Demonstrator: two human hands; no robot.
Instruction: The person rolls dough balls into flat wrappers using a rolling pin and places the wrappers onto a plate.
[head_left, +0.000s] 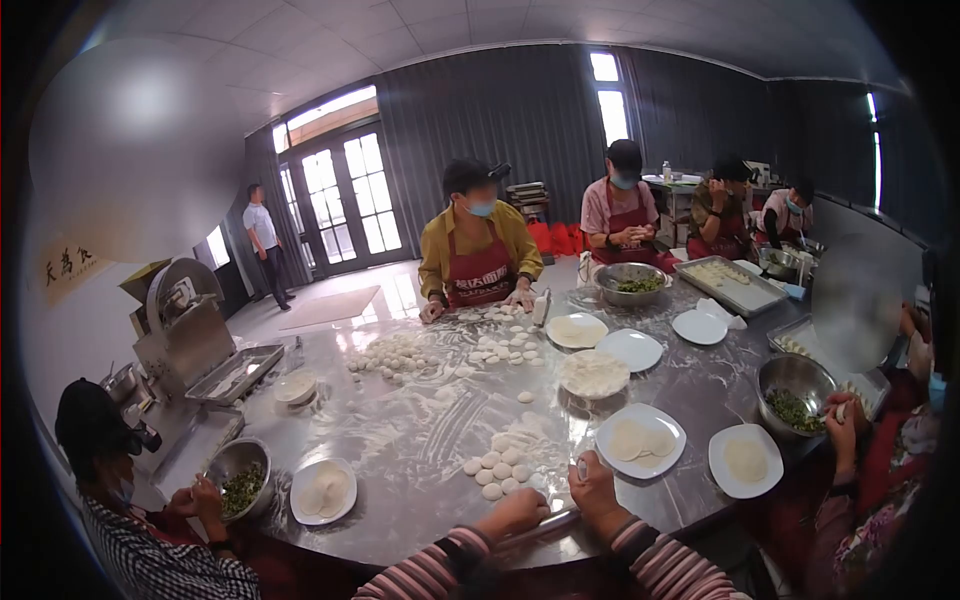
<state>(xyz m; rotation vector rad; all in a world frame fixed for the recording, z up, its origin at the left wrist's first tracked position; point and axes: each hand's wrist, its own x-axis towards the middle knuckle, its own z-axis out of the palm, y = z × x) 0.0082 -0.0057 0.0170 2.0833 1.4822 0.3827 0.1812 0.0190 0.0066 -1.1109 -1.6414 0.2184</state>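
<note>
Near the front edge of the steel table (400, 480), my left hand (515, 511) is closed low over the surface; whatever is in its fingers is hidden. Just right of it, my right hand (599, 492) wraps round what looks like a rolling pin (582, 467), of which only a pale, narrow end shows. Beyond my left hand lies a cluster of small flattened dough pieces (499, 464) on the floured steel. Right of my right hand is a white plate (606, 455) with round dough wrappers (640, 441) on it.
A flour bowl (595, 375) stands beyond the wrapper plate. Many dough pieces (395, 357) lie farther back, before a co-worker in a yellow shirt (478, 240). Co-workers sit left and right with bowls of green filling (242, 485) and plates of wrappers (746, 460).
</note>
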